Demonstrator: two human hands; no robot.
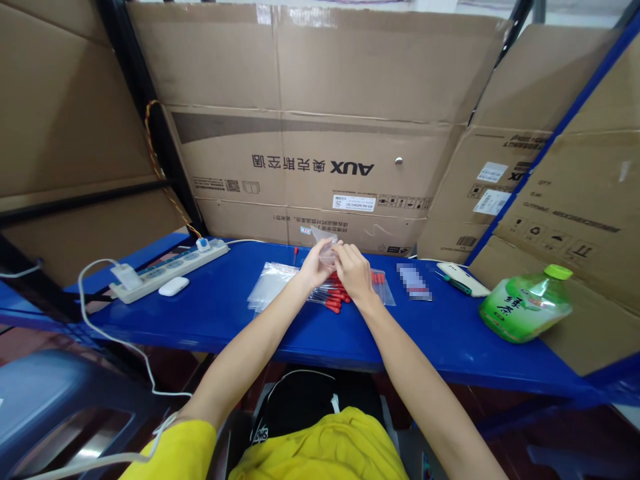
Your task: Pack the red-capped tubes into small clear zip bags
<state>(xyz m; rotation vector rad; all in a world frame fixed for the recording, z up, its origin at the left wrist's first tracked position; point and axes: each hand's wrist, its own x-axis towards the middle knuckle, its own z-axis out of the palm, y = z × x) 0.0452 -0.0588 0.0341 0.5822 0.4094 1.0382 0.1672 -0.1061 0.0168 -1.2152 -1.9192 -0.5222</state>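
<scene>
Holding a small clear plastic bag [327,248] up between them, the left hand [314,265] and the right hand [353,270] meet over the middle of the blue surface [440,333], fingers curled and pinched on the bag's edges as if working its mouth; whether anything is inside it yet is too small to tell. The packing looks to be only partly done, judging by what lies below: a loose cluster of red-handled screwdrivers [334,298] rests on the surface just under the hands, some of it on or in clear plastic, and a stack of empty clear bags [273,283] lies to its left, so much seems left to bag. The held bag is thin, transparent and slightly crumpled, catching a pale glare. Further left sit a white power strip [167,270] and a white earbud case [173,286]; to the right lie a white handheld device [463,279] and a green bottle [525,305] on its side, with cardboard boxes [320,133] standing along the far edge.
</scene>
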